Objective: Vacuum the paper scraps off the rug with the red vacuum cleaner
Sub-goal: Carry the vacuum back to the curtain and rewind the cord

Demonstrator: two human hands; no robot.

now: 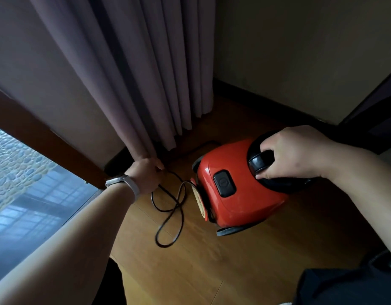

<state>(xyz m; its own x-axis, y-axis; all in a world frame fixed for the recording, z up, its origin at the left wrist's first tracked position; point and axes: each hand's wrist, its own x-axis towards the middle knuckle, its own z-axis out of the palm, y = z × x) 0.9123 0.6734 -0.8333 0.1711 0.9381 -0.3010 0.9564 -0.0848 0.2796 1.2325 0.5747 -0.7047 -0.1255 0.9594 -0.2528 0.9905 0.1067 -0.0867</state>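
- Head view: I am looking down at a wooden floor [245,260] in the corner of a room, with a purple-grey curtain [133,69] hanging down to it and a beige wall [300,51] with a dark skirting board running behind
- A window [25,194] is showing at my lower left, beyond a brown wooden frame
- The red vacuum cleaner [238,188] is sitting on the floor just right of the curtain, its black power button facing up
- Its black cord [170,214] is lying in loose loops on the floor beside it
- My right hand [293,153] is gripping the vacuum's black carry handle [261,161], fingers curled closed around it
- My left hand [146,172], a watch [124,183] on the wrist, is reaching down at the curtain's hem, fingers closed around the cord near the skirting; whatever it is pinching at the cord's end is hidden from me
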